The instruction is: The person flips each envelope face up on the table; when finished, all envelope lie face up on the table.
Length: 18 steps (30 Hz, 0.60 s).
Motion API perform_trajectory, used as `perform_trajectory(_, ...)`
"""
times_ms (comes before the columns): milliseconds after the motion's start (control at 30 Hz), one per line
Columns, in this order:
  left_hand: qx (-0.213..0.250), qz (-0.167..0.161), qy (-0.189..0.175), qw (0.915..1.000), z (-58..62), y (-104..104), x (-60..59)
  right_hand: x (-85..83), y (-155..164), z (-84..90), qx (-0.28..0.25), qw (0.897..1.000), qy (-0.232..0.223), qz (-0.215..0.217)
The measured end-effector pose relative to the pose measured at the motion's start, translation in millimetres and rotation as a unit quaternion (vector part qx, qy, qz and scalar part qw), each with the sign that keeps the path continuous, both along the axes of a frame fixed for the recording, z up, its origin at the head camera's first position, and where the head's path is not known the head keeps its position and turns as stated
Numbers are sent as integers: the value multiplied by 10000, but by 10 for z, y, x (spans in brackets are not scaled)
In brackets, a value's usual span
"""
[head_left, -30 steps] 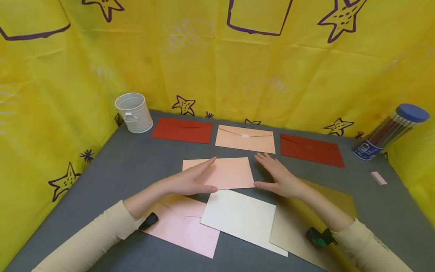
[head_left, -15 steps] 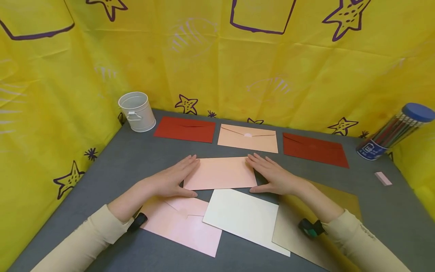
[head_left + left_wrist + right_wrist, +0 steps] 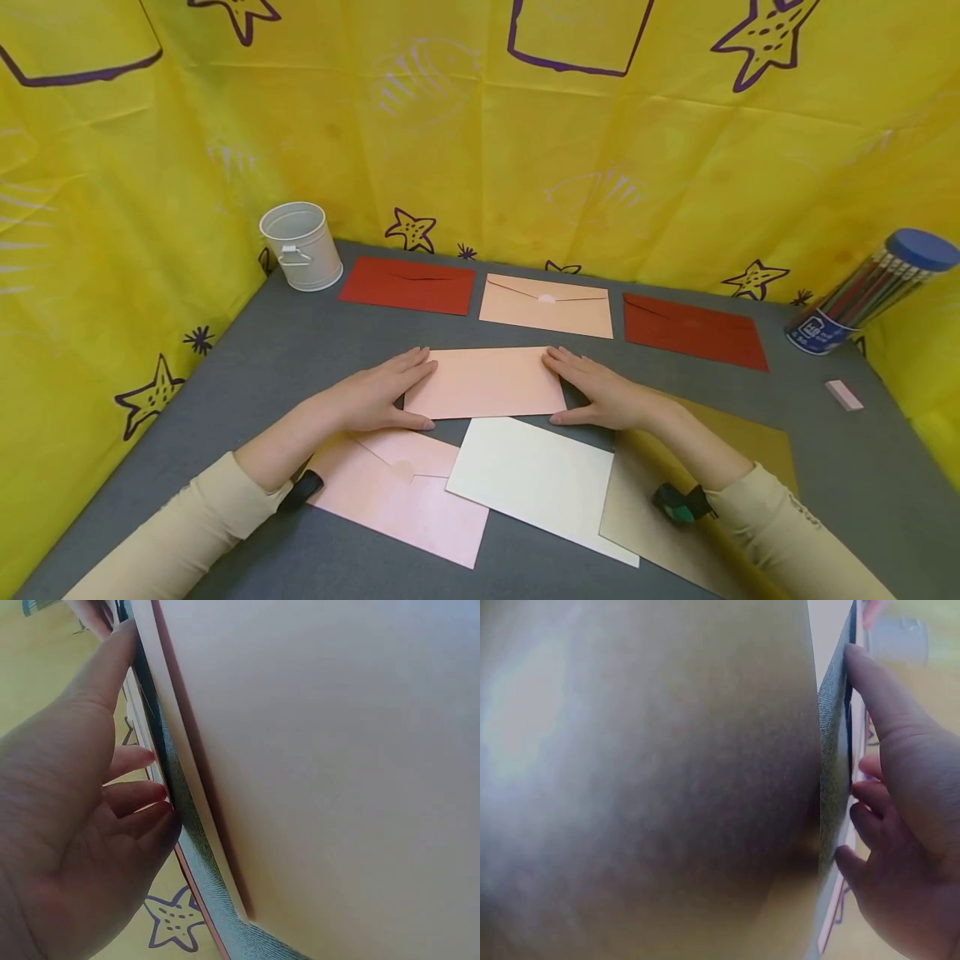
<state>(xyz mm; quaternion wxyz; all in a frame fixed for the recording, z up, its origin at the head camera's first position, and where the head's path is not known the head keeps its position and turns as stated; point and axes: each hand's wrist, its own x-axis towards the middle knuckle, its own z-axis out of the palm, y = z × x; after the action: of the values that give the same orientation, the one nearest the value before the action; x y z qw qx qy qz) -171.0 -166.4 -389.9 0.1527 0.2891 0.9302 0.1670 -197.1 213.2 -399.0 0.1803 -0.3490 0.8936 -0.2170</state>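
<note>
A plain peach envelope [image 3: 487,383] lies flat in the middle of the grey table. My left hand [image 3: 378,392] rests at its left end, fingertips on the far corner and thumb by the near one. Mirroring it, my right hand [image 3: 600,390] touches the right end, its fingers over the far corner and the thumb at the near corner. Both hands have extended, spread fingers. A pink envelope [image 3: 337,765] fills much of the left wrist view, below that hand. Under my right forearm, a tan envelope [image 3: 645,787] takes up the right wrist view.
Nearer me, a white envelope [image 3: 536,483] overlaps the pink one. Along the back lie a red envelope [image 3: 408,287], a peach sealed envelope [image 3: 546,308] and another red envelope [image 3: 693,332]. A white pail [image 3: 303,250], a pencil tub [image 3: 862,292] and an eraser [image 3: 844,395] stand or lie toward the sides.
My left hand has moved left, from over the peach envelope to its left end. My right hand has come slightly inward onto the right end. Over the last half second both stay nearly still.
</note>
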Motion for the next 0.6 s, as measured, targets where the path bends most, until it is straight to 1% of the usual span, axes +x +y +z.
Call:
perform_trajectory(100,18,-3,34,10000,3,4,-1,5,0,-4,23,10000,-30,-40)
perform_trajectory(333,98,-44,109,9999,26,14,10,13,-8,-11,-99,9999,66,38)
perform_trajectory(500,281,-254,336,9987,32,6,-5,9,-8,-7,-62,9999,134,22)
perform_trajectory(600,340,-352,424,9979,42,3,-11,14,-10,-1,-24,9995,314,51)
